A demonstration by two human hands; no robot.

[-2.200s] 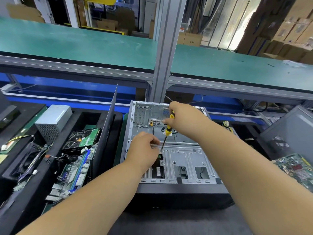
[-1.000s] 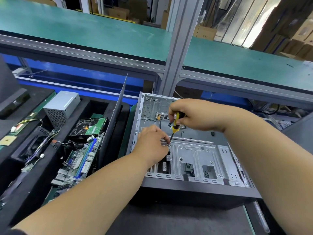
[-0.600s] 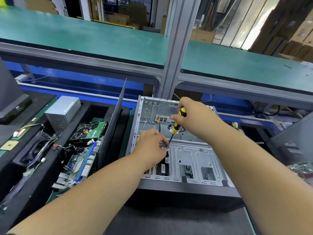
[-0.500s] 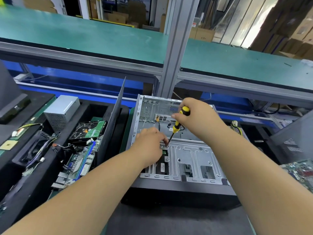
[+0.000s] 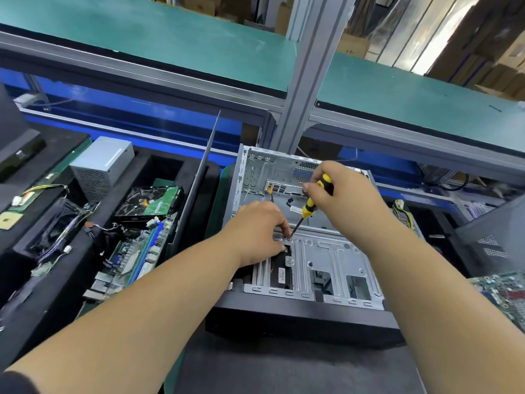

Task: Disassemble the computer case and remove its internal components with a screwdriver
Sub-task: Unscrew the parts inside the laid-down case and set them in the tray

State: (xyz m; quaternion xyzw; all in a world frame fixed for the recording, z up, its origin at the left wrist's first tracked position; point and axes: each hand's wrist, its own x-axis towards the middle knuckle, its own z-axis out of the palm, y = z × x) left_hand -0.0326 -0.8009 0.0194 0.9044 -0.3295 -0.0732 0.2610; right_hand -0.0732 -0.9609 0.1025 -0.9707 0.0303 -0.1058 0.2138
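An open computer case (image 5: 335, 268) lies on its side in front of me, its silver drive cage facing up. My right hand (image 5: 345, 194) grips a yellow-and-black screwdriver (image 5: 311, 204), tilted, with its tip on a screw (image 5: 289, 239) at the cage's back left corner. My left hand (image 5: 257, 233) rests on the cage beside that screw, fingertips curled down next to the tip. A black drive with a white label (image 5: 281, 273) shows through the cage slot under my left hand.
Left of the case, black foam bins hold a silver power supply (image 5: 102, 166), a hard drive (image 5: 153, 203) and a motherboard (image 5: 133, 251). A grey side panel (image 5: 199, 180) stands upright between bins and case. Another circuit board (image 5: 502, 288) lies at right. A metal post (image 5: 306, 75) rises behind.
My right hand has kept turning the screwdriver on the same screw, its grip shifting round the handle. My left hand has stayed by the screw. The camera view shifted slightly.
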